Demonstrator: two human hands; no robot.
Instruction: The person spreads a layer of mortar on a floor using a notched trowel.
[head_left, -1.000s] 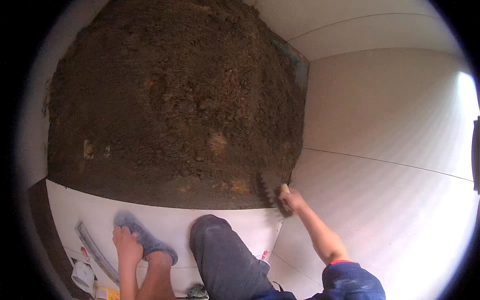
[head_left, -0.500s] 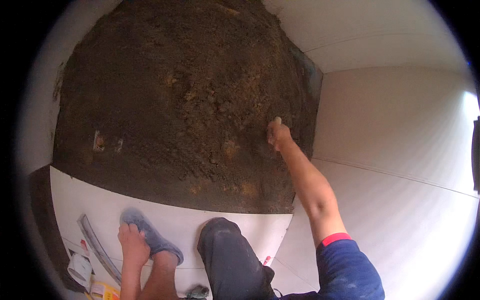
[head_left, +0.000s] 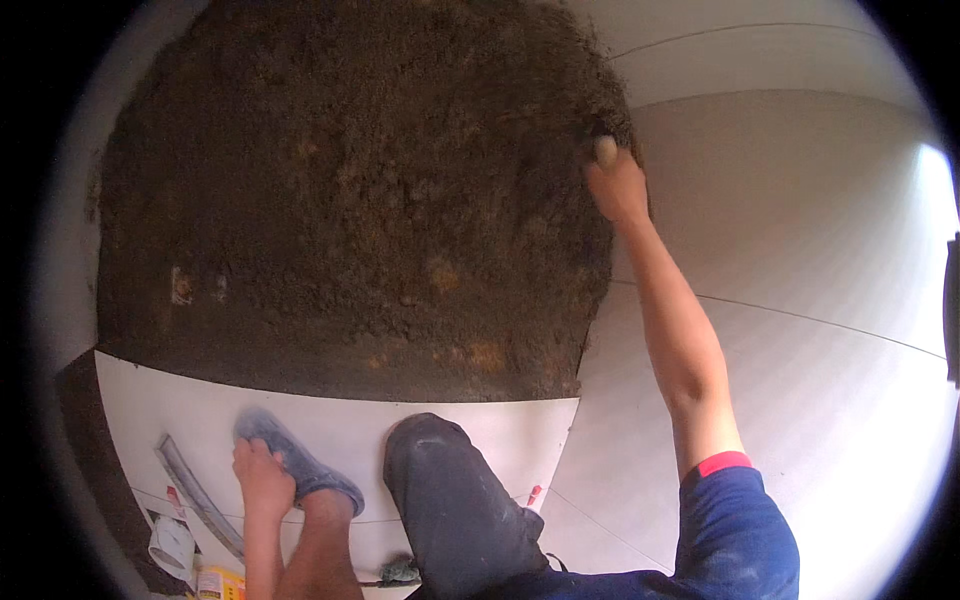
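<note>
Mortar (head_left: 350, 200) lies below the right hand (head_left: 618, 188) gripping a pale handle (head_left: 606, 151); the left hand (head_left: 264, 480), grip unclear, overlaps a shoe (head_left: 315, 468).

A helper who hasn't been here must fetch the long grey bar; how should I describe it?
Below the big dark mortar patch runs white tile; on it, find the left hand on a grey shoe. The bar lies just left of them, slanting down to the right. It looks long, narrow and bowed, unlike the stubby white cylinder at its lower left.

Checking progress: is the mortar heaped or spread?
Spread: the brown mortar forms a broad, rough layer reaching the white tile.
</note>
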